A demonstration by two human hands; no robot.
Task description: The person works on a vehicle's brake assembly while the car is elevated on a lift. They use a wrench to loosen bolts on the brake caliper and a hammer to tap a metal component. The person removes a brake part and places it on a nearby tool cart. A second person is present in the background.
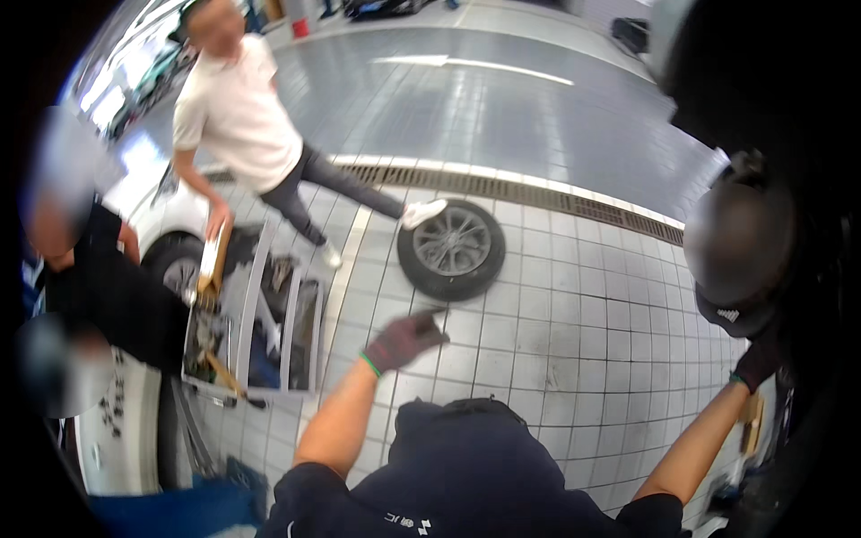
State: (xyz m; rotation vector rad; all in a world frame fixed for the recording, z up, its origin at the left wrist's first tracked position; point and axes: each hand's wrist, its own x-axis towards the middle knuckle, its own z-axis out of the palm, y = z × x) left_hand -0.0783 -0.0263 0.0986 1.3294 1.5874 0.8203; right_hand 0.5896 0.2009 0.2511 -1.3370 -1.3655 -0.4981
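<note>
My left hand (405, 342), in a dark glove with a green cuff, hovers over the tiled floor with its fingers stretched to the right. It holds nothing. Just beyond it a wheel (489, 269) with a black tyre and grey spoked rim lies flat, and a co-worker's white shoe (423, 213) rests on its edge. My right hand (759, 362), gloved too, reaches out to the far right beside a person's dark cap (723, 316). Its fingers are lost in the dark there, so what they touch does not show. A yellow-brown object (752, 425) is below that hand.
A co-worker in a white shirt (238, 121) stands beyond a metal-framed tool cart (287, 336) at left, one hand on a yellow-brown box (213, 255). More people and a white car (170, 211) are at left. A floor drain grate (502, 188) crosses behind the wheel.
</note>
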